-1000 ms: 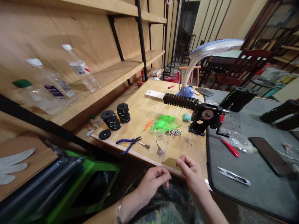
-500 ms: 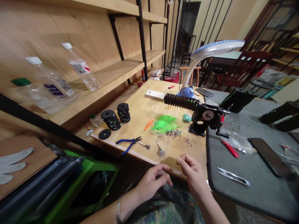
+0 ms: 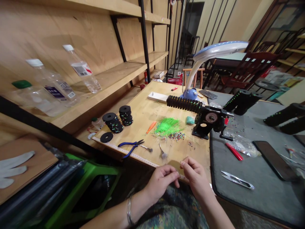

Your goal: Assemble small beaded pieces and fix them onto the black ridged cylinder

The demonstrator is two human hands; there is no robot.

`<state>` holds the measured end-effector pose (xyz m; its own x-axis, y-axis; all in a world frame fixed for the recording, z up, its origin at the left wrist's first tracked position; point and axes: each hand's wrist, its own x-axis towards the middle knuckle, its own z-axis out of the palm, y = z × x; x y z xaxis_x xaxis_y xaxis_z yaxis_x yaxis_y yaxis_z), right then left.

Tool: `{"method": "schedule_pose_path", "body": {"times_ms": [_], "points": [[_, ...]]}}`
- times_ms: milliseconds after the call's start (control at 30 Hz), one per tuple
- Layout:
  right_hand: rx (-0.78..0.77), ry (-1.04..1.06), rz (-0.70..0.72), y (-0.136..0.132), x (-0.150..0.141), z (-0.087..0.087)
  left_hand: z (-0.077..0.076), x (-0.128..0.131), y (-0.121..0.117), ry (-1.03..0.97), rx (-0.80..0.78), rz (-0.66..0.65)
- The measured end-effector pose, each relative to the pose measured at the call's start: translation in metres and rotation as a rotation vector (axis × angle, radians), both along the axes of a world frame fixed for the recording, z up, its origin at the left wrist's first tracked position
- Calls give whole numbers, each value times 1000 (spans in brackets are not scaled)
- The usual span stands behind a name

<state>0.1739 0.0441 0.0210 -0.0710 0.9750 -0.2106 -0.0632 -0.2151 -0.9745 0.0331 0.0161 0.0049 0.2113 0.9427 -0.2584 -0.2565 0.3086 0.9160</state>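
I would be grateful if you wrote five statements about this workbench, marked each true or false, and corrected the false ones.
1. The silver snips lie on bare wood. False: they lie on the grey mat.
2. The green strands lie beside multicoloured beads. True.
3. The right hand grips the orange tool. False: that tool lies on the wooden table, apart from both hands.
4. The left hand has metal bangles at its wrist. True.
5. The blue-handled pliers lie near the table's front edge. True.
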Motion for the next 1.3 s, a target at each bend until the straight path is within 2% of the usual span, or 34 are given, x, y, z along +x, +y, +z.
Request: {"method": "schedule_pose_path", "body": {"times_ms": [100,300,433,667,900,1167,1300], "points": [[-7,24,-9,1,0,-1,-1,-2,-2,-2,4,3],[-6,40,27,0,-1,5,1,3,0,-204,-79,-33],[-49,73,23,-1,-2,4,3,6,4,-159,-70,-10],[-207,313,57,7,-5,5,2,5,4,-53,24,14],[-13,250,-7,20,-4,5,-4,4,-1,66,51,9],[-41,283,1,25,-6,10,-18,-7,-7,190,99,-23],[-37,286,15,24,-7,8,-13,-11,-6,75,103,-65]]}}
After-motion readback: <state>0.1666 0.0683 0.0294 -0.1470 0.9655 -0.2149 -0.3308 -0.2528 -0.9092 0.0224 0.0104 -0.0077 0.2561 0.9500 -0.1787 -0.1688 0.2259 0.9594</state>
